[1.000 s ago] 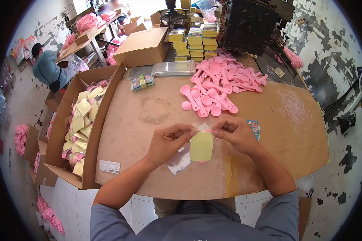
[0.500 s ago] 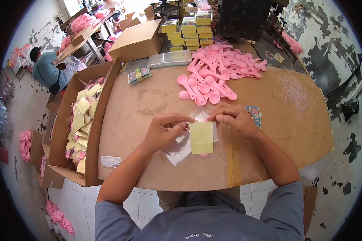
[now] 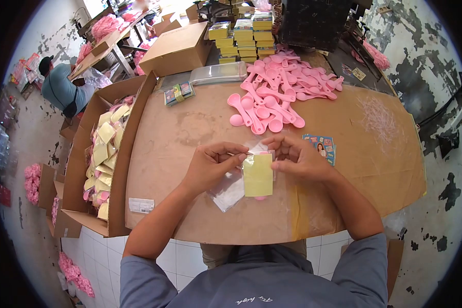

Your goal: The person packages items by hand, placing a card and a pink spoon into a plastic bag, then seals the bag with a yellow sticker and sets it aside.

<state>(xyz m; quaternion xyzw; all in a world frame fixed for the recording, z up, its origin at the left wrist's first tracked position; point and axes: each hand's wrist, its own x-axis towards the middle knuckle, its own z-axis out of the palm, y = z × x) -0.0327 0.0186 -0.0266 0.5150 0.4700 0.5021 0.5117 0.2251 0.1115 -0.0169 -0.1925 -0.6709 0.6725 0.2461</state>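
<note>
A clear plastic bag with a yellow card (image 3: 258, 175) inside hangs upright in front of me. Part of a pink spoon (image 3: 262, 198) shows below the card. My left hand (image 3: 215, 163) pinches the bag's upper left corner between thumb and finger. At the right edge, my right hand (image 3: 299, 156) has its thumb and fingers apart, the thumb tip beside the card. Beneath lie more clear bags (image 3: 227, 196) on the cardboard-covered table. Just behind my right hand is a small stack of printed blue cards (image 3: 323, 148).
Pink measuring spoons (image 3: 272, 97) are heaped at the back. To the left, a long cardboard box (image 3: 138, 136) holds many packed bags. Yellow-edged card stacks (image 3: 244, 38) and a banded card bundle (image 3: 179, 94) stand farther back. A person (image 3: 61, 84) sits at the far left.
My right thumb and fingers have spread and come off the bag's top edge, with the thumb lower by the card. My left hand keeps its pinch on the corner.
</note>
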